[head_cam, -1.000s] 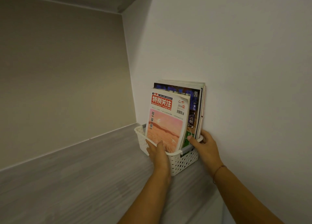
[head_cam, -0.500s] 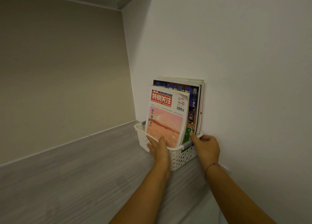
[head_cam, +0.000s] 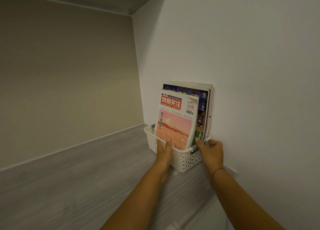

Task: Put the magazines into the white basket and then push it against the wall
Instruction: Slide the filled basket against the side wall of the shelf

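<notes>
One white basket [head_cam: 183, 160], magazines [head_cam: 173, 125] loaded, edged nearer 3 o'clock wall [head_cam: 251, 91]; left hand [head_cam: 163, 151], right hand [head_cam: 212, 151] fingers [head_cam: 167, 142] curled gripping rim; push nearly done.

Rear magazines [head_cam: 205, 108] mostly hidden behind front magazine [head_cam: 174, 124]; forearms [head_cam: 138, 203] cut off at bottom edge.

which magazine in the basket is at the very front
The red-titled magazine with the pink sky cover: it stands frontmost in the white basket, shorter than the dark-covered magazine behind it.
</notes>
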The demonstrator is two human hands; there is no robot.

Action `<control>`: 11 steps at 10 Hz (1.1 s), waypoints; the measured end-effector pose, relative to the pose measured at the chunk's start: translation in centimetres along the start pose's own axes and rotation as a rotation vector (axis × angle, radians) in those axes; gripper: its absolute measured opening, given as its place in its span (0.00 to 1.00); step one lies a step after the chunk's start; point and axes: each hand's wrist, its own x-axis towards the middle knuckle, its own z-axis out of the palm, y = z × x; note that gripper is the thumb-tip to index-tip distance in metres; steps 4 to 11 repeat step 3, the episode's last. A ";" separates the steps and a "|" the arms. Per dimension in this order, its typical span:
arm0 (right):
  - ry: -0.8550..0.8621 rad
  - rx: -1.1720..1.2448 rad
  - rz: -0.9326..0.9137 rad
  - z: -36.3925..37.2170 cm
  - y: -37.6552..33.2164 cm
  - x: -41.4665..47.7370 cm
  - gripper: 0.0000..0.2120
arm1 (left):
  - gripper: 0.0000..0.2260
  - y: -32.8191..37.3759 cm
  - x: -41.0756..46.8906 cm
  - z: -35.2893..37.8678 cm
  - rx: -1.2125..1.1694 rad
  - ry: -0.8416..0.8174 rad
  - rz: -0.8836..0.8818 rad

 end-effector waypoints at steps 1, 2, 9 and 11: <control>0.077 -0.095 -0.100 0.3 -0.9 -1.4 0.30 | 0.31 0.6 -1.8 -2.4 0.087 -0.040 -0.051; 0.094 -0.116 -0.165 1.1 -2.0 -3.6 0.31 | 0.32 1.2 -3.8 -5.1 0.186 0.003 -0.036; 0.062 -0.117 -0.221 2.3 -2.9 -6.0 0.27 | 0.33 1.5 -5.8 -8.0 0.228 0.092 -0.063; 0.062 -0.117 -0.221 2.3 -2.9 -6.0 0.27 | 0.33 1.5 -5.8 -8.0 0.228 0.092 -0.063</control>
